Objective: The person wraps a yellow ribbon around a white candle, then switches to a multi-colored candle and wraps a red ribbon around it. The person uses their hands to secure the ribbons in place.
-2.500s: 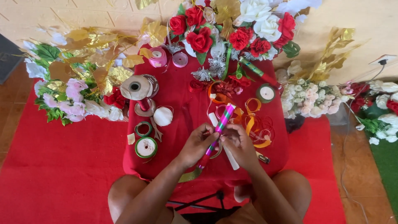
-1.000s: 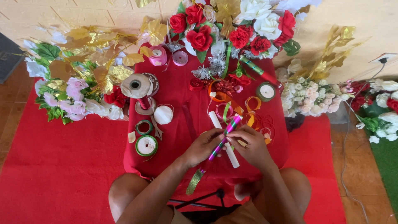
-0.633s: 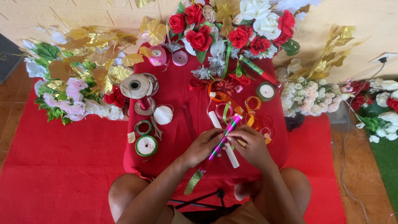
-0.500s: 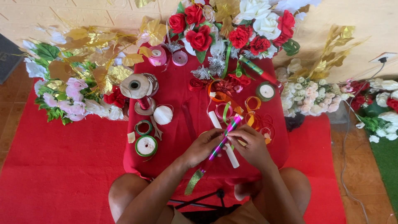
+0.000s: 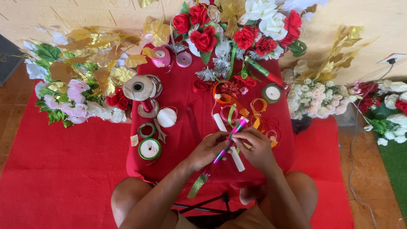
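Observation:
My left hand (image 5: 207, 149) and my right hand (image 5: 255, 146) meet over the near edge of a small table draped in red cloth (image 5: 186, 123). Together they grip a thin pink and green stick (image 5: 231, 138) that slants up to the right. A glittery green-gold ribbon (image 5: 197, 185) trails down from under my left hand over the table's front edge. A white tube (image 5: 236, 159) lies on the cloth under my hands.
Ribbon spools (image 5: 149, 148), a large twine spool (image 5: 140, 88), pink tape rolls (image 5: 161, 57) and orange ribbon loops (image 5: 258, 110) cover the table. Red and white artificial roses (image 5: 237, 25) stand at the back. Gold leaves and flowers (image 5: 76, 80) lie left, white flowers (image 5: 318, 97) right.
A green spool now stands at the table's back right, where there was none 2.5 s ago. My hands shifted slightly right on the stick and have held still since.

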